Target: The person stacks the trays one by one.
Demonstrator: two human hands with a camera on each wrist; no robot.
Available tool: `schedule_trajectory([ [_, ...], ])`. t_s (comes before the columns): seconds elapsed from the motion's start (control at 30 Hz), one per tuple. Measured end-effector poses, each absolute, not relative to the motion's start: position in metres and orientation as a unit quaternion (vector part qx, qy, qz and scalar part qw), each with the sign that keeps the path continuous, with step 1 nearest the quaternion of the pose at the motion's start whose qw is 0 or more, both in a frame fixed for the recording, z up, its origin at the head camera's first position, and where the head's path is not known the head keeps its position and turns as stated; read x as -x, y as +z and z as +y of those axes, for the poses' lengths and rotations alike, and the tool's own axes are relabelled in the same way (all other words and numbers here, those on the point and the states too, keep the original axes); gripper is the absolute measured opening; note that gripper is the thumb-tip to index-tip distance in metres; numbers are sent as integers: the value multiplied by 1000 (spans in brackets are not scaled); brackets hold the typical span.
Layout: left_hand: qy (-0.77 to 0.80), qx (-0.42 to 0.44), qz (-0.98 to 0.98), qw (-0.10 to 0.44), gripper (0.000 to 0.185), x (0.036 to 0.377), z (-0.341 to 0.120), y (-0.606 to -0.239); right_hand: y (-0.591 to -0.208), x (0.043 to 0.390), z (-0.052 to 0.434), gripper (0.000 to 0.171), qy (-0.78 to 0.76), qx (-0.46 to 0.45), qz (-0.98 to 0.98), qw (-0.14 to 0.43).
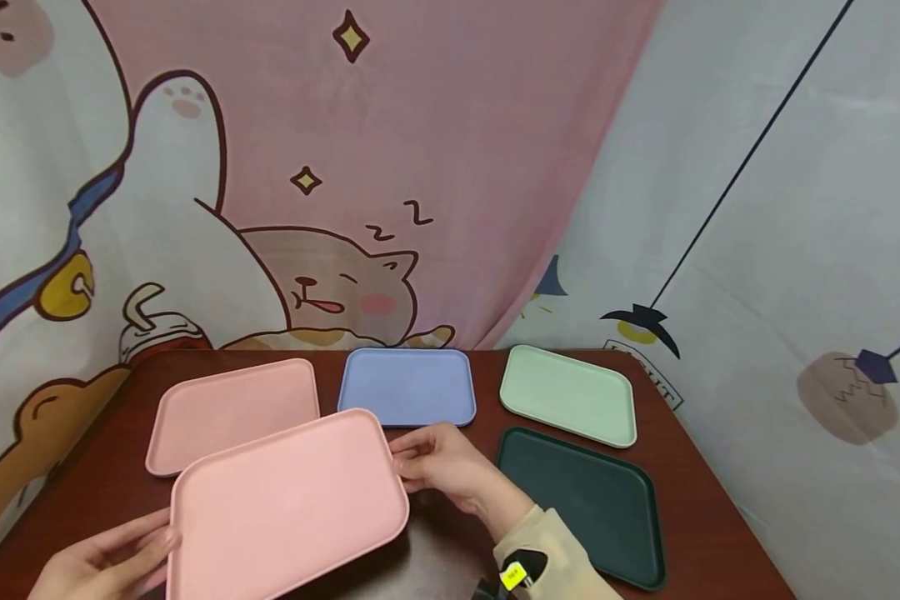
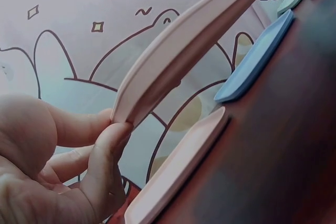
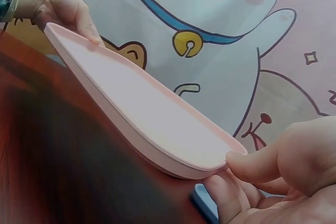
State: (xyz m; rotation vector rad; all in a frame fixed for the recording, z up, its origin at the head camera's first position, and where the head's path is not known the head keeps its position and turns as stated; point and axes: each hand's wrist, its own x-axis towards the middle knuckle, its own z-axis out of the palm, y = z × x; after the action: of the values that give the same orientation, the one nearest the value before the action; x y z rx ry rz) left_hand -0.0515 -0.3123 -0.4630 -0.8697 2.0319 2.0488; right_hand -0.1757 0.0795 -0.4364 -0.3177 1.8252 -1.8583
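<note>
Both hands hold a pink rectangular tray [image 1: 288,508] raised above the table and tilted, its inside facing the head camera. The left hand [image 1: 108,558] pinches its left edge between thumb and fingers, as the left wrist view also shows. On the opposite short edge, the right hand [image 1: 457,471] grips the rim, thumb on top and fingers below in the right wrist view. Behind the held tray lies a second pink tray [image 1: 232,412], its front partly covered in the head view. A blue tray [image 1: 407,387] lies just beyond the right hand.
At the back right of the dark brown table [image 1: 708,533] lies a light green tray [image 1: 567,394]. A dark green tray [image 1: 581,500] sits in front of it, partly behind the right sleeve [image 1: 558,558]. A cartoon-print curtain [image 1: 480,150] hangs behind the table.
</note>
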Motion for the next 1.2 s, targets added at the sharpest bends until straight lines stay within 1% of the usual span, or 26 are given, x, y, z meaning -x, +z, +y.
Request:
schedule_trajectory([
  [0.07, 679, 274, 678, 60, 58, 54, -307, -458, -433, 176, 84, 29, -686, 117, 671, 256],
  [0.13, 685, 253, 681, 60, 58, 57, -303, -453, -431, 175, 89, 29, -689, 118, 668, 256],
  [0.3, 692, 194, 693, 50, 41, 60, -294, -445, -426, 173, 102, 31, -699, 115, 660, 252],
  [0.4, 693, 175, 698, 43, 37, 63, -288, -441, -423, 172, 109, 32, -704, 112, 656, 247],
  [0.47, 695, 171, 698, 43, 37, 66, -284, -438, -421, 172, 114, 32, -708, 109, 655, 242],
  [0.67, 691, 166, 703, 39, 48, 74, -273, -429, -414, 171, 129, 32, -711, 105, 658, 223],
  [0.73, 698, 160, 697, 30, 42, 76, -269, -427, -412, 170, 132, 31, -713, 104, 659, 218],
  [0.83, 715, 145, 684, 14, 25, 77, -263, -425, -411, 169, 137, 30, -714, 98, 659, 213],
  [0.87, 718, 137, 682, 9, 24, 78, -262, -425, -411, 169, 138, 30, -715, 94, 659, 213],
  [1.2, 733, 93, 673, -9, 23, 85, -249, -419, -407, 164, 153, 30, -718, 95, 658, 209],
])
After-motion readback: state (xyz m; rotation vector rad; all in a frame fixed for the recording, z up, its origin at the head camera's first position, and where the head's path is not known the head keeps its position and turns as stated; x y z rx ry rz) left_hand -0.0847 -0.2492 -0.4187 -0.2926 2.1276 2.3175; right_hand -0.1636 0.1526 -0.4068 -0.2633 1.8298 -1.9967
